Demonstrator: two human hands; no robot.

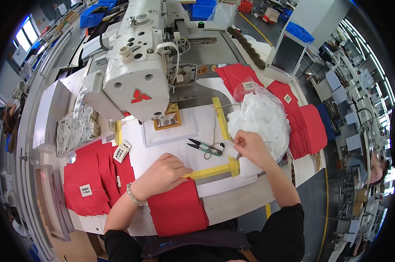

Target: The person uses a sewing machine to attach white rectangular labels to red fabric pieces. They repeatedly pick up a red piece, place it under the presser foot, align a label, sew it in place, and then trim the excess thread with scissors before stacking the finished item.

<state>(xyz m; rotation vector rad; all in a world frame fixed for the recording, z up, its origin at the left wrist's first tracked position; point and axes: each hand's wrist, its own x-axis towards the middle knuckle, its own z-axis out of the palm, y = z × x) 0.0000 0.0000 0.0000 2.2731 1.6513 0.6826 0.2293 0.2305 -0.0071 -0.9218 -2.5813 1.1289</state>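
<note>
My left hand (164, 174) lies at the upper edge of a stack of red fabric pieces (177, 209), fingers loosely stretched to the right with no object visible in them. My right hand (251, 149) is pinched on a small white sheet beside a large heap of white sheets (261, 122) in a clear bag. Between the hands, green-handled thread snips (206, 148) with dark blades rest on the white work surface (162, 157), tied to a grey cord. Yellow tape (210, 171) borders that surface. Behind it stands a white sewing machine head (136, 78) over a clear frame (151, 140).
More red fabric pieces with white labels (90, 183) are piled at left, below a box of bundled white labels (77, 131). Further red stacks (309, 129) lie right of the white heap. A dark-screened panel (289, 52) stands at the back right.
</note>
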